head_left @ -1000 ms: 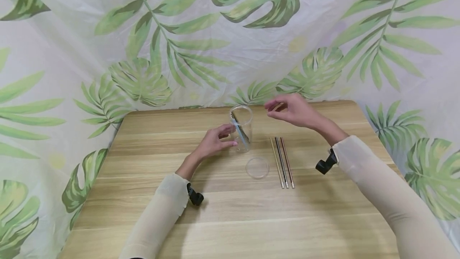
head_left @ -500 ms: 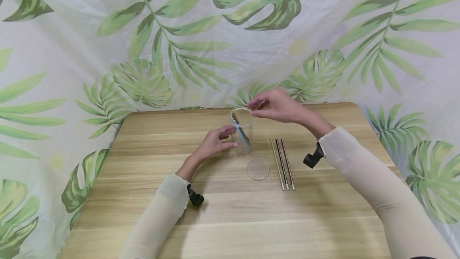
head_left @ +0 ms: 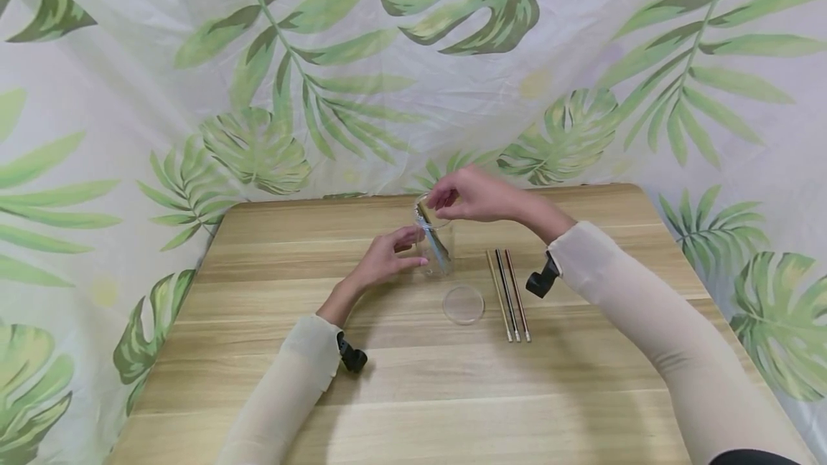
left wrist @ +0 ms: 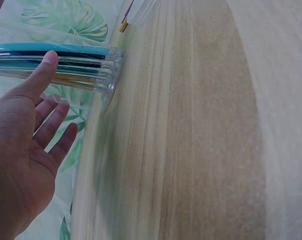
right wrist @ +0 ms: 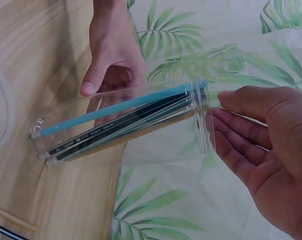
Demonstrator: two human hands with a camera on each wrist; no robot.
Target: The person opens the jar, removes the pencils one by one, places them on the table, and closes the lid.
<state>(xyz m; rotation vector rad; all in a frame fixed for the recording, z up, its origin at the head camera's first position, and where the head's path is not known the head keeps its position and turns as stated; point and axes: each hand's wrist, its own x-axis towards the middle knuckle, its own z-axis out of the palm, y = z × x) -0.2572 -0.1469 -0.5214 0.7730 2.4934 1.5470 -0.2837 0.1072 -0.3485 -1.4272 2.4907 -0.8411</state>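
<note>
A person's left hand [head_left: 384, 257] curls thumb and fingers about a clear jar [head_left: 450, 242], upright on the wooden table [head_left: 388, 393], while the right hand [head_left: 474, 196], fingers loosely bent and apparently grasping nothing, hangs at its rim by the pencils [right wrist: 111, 129] leaning inside; pinching just one by its tip and lifting along its slant, jar steadied, would likely work best, the lid [head_left: 463, 305] and three loose pencils [head_left: 507, 296] lying nearby
</note>
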